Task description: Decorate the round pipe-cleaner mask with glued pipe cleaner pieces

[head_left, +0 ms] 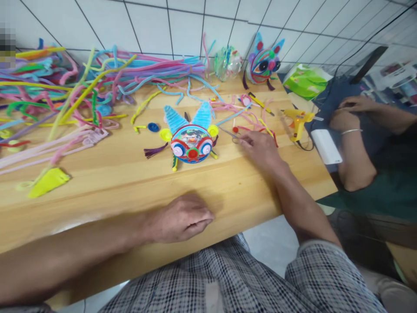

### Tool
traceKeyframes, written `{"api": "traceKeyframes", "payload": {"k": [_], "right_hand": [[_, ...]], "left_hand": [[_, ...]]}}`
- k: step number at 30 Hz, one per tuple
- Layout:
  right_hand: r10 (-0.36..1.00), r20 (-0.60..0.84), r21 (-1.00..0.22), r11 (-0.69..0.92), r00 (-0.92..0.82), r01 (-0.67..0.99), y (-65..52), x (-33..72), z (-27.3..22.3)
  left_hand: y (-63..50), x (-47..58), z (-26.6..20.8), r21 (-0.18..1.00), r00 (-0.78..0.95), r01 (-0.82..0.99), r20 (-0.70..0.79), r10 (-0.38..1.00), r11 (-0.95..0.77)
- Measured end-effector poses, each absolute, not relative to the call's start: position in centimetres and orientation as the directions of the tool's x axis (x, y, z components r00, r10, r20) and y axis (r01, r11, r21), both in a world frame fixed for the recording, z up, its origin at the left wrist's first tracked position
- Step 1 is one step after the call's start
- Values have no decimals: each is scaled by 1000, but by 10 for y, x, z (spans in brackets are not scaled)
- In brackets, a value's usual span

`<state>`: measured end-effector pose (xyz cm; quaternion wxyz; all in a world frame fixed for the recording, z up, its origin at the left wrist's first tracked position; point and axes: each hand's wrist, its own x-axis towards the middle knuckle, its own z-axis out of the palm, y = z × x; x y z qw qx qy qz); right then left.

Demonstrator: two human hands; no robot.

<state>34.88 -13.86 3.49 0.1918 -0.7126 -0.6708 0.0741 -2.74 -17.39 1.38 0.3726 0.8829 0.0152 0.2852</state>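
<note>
My left hand (184, 218) rests on the wooden table (130, 187) as a loose fist, near the front edge; nothing shows in it. To the right, my right hand (262, 150) has its fingers closed at the handle end of small metal scissors (230, 133), which lie on the tabletop. Between and beyond my hands stands a pipe-cleaner animal head (192, 141) with blue ears, round white-and-blue eyes, a red nose and yellow side discs. A purple tassel (155, 151) sticks out at its left. A dark blue coil (153, 127) lies beside it.
Pipe cleaners (130, 71) heap along the tiled wall. A second animal head (264, 63) and a clear ball (228, 63) stand at the back. A yellow glue gun (298, 121), utility knife (260, 103) and white box (326, 146) are right. Another person's arm (353, 143) rests there.
</note>
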Motion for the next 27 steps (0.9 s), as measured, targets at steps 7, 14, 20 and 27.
{"api": "traceKeyframes", "payload": {"k": [7, 14, 20, 27], "right_hand": [[981, 181, -526, 160, -74, 835, -158, 332, 57], [959, 282, -628, 156, 36, 762, -161, 335, 63], [945, 304, -629, 107, 118, 770, -156, 353, 57], [917, 343, -622, 61, 202, 780, -144, 373, 41]], "left_hand": [[-175, -25, 20, 627, 886, -121, 418, 201, -770], [-178, -19, 19, 628, 869, -120, 441, 224, -769], [-180, -15, 10, 538, 904, -86, 396, 161, -839], [-181, -12, -1, 475, 907, -64, 394, 146, -878]]}}
